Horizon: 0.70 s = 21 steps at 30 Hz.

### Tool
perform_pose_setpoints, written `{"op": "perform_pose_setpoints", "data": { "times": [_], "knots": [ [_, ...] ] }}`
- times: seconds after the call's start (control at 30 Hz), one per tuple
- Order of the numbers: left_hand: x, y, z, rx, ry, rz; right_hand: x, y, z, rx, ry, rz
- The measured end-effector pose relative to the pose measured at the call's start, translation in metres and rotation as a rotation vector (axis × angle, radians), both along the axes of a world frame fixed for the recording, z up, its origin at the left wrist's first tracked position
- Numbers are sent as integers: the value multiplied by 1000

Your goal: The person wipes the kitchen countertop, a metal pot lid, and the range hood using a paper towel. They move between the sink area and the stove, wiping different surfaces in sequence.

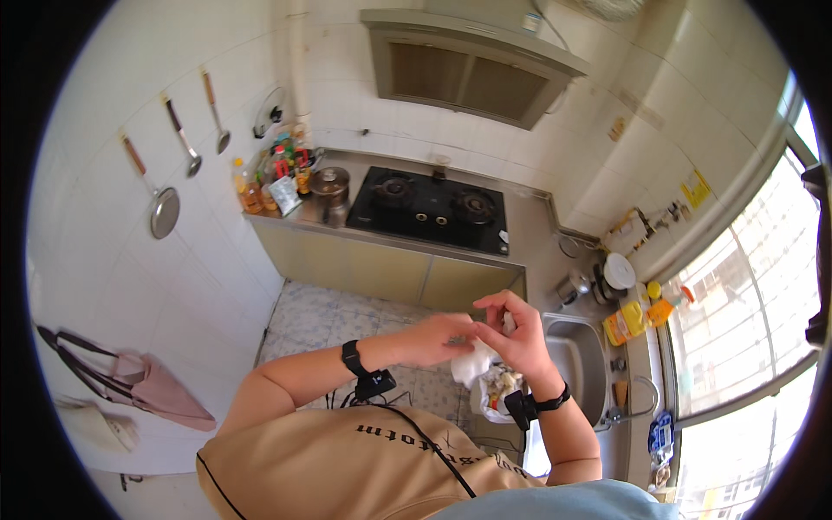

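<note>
My left hand (439, 339) is blurred, its fingers meeting my right hand in front of my body. A small part of crumpled white material (508, 322) shows between the curled fingers and thumb of my right hand (518, 335). More thin white material (474, 365) appears just below both hands; whether it is paper or plastic film I cannot tell. Whether my left fingers grip it is blurred. Beneath the hands stands a waste bin lined with a white bag (482, 398), with mixed refuse (504, 385) inside.
A steel sink (575, 357) with a curved faucet (647, 396) is at the right. Ahead, a counter carries a black gas hob (426, 211), a lidded pot (330, 185) and several bottles (250, 192). Yellow detergent (625, 323) stands by the window. A range hood (471, 68) hangs above.
</note>
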State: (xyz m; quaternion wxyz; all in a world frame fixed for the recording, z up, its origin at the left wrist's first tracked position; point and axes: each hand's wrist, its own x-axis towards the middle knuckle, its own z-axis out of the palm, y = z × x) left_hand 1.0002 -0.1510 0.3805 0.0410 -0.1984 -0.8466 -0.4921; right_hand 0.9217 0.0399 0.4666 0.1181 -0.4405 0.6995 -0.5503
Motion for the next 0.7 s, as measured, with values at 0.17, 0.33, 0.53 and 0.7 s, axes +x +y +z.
{"op": "perform_pose_setpoints", "data": {
  "times": [0.17, 0.33, 0.53, 0.7],
  "knots": [
    [34, -93, 11, 286, -33, 216, -2, -90, -16, 188, 230, 67],
    [34, -145, 28, 101, 219, 398, -30, -139, -32, 520, -153, 217],
    [2, -208, 33, 228, 54, 377, -78, -180, -50, 166, -284, 255],
    [-68, -263, 25, 225, 137, 340, -145, -229, -65, 10, -295, 424]
  ]
}}
